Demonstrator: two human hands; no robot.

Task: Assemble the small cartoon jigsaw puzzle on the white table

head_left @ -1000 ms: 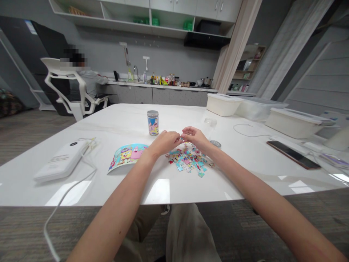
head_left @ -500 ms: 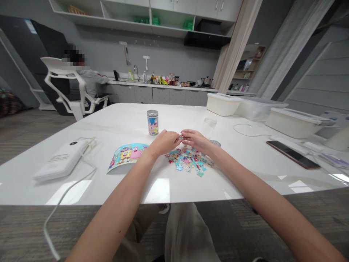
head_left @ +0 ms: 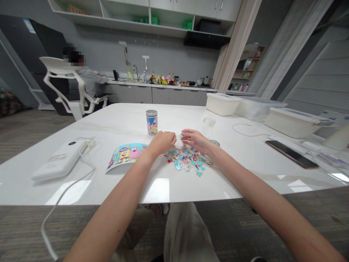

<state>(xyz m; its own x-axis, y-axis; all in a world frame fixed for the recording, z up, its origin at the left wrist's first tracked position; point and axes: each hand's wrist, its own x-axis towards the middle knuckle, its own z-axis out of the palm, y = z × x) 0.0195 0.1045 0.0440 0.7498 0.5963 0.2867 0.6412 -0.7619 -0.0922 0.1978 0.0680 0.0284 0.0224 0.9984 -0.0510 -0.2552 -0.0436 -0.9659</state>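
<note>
A pile of small colourful jigsaw pieces (head_left: 188, 162) lies on the white table (head_left: 169, 185) in front of me. My right hand (head_left: 195, 139) hovers just behind the pile, fingers pinched on a small puzzle piece. My left hand (head_left: 163, 142) is curled closed a short gap to its left; what it holds, if anything, is hidden. A cartoon picture sheet (head_left: 127, 154) lies flat left of the pile. A small round tin (head_left: 152, 122) with the same cartoon print stands upright behind my hands.
A white power bank (head_left: 58, 163) with a cable trailing off the front edge lies at the left. A clear jar (head_left: 208, 125) with its lid, a dark phone (head_left: 291, 154), white lidded bins (head_left: 222, 104) fill the right. A person sits in a white chair (head_left: 64, 85) at the far left.
My two hands, which were touching at the fingertips over the pile, have drawn slightly apart; the right hand keeps the small piece.
</note>
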